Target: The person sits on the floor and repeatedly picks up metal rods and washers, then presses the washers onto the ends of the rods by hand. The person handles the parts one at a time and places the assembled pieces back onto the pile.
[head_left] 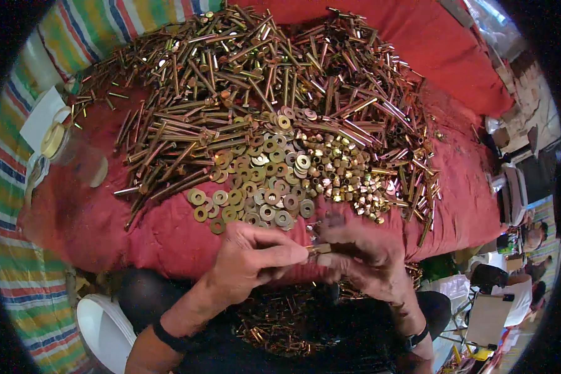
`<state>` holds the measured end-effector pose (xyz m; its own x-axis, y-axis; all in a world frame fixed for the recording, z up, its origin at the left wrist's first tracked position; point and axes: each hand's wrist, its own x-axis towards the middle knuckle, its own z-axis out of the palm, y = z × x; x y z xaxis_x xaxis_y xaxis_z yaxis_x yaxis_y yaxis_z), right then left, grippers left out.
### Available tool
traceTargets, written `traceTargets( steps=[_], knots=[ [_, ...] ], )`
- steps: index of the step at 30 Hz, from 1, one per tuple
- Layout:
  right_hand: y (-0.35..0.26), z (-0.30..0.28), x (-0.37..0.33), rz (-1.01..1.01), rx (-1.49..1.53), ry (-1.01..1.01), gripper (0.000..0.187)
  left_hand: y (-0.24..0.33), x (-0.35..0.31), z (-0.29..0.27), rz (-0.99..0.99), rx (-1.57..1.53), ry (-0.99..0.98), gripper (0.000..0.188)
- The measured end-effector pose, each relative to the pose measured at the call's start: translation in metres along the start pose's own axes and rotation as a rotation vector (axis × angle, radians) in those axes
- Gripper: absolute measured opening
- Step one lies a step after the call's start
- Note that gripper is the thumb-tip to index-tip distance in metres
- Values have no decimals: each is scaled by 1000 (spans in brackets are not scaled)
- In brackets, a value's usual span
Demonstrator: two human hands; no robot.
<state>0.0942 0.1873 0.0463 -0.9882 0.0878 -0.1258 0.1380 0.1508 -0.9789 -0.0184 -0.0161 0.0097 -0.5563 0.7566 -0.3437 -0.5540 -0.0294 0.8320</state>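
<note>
— Head view, nearest first: what do the hands hold?
— Left hand (250, 258) and right hand (363, 257) meet, fingers pinched on one short brass-coloured metal bolt (318, 249) between them, above a lap strewn with finished bolts (274, 324).
— And beyond?
— On the red cloth (168, 234): flat gold washers (255, 199), then shiny nuts (346, 177), then a heap of long bolts (255, 81).

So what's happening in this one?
A person holds a small brass-coloured bolt between the left hand and right hand, fingertips meeting over the near edge of a red cloth. On the cloth lie a big heap of long bolts, flat washers and nuts. More bolts sit in the lap.
</note>
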Motion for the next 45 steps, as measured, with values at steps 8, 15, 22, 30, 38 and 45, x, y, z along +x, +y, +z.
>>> traceTargets(
  steps=[8,15,22,30,38,45],
  knots=[
    [0,-38,11,-103,-385,324,9,15,-6,-6,273,856,-308,13],
    [52,-118,55,-485,-1250,513,31,49,-14,-70,645,1536,758,27],
    [56,-122,76,-490,-1438,474,33,31,0,-96,536,1695,991,29],
    [47,-93,61,-296,-525,497,25,33,3,-102,617,1690,1003,9],
    [56,-2,46,-47,-559,150,30,28,-1,-84,769,1474,886,15],
    [59,-4,56,-382,-881,165,22,38,-4,-66,895,1074,749,14]
  ],
)
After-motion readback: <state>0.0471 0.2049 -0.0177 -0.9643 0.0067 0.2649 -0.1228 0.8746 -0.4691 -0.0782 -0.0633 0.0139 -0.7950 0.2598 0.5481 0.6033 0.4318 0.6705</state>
